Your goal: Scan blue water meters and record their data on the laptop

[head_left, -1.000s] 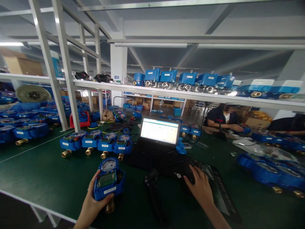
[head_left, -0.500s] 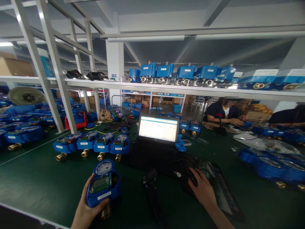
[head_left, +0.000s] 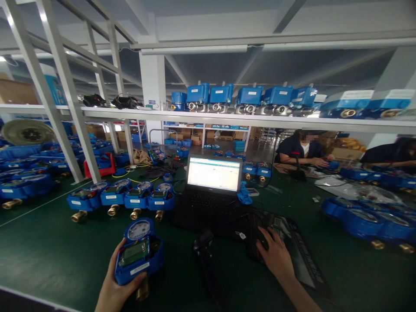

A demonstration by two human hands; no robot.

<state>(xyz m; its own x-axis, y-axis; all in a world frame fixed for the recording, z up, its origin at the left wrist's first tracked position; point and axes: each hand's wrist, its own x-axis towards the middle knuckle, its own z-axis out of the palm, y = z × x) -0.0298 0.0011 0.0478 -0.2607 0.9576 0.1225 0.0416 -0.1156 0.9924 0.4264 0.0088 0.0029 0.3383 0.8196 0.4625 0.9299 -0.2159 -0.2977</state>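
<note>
My left hand (head_left: 115, 290) grips a blue water meter (head_left: 138, 251) with a round dial, a green circuit board and a brass fitting below, held just above the green table (head_left: 48, 255). My right hand (head_left: 276, 255) lies curled over a black mouse (head_left: 261, 238) on a dark mouse pad (head_left: 302, 255). Between my hands a black barcode scanner (head_left: 204, 251) rests on the table. Behind it an open black laptop (head_left: 212, 190) shows a white screen with a table.
A row of blue meters (head_left: 120, 199) stands left of the laptop, with many more at far left (head_left: 26, 173) and right (head_left: 367, 221). A white shelf (head_left: 227, 117) carries blue meters overhead. Two people sit at the far right (head_left: 302, 151).
The view has shifted slightly; the meter in my left hand sits a little lower and further left. My right hand stays on the mouse.
</note>
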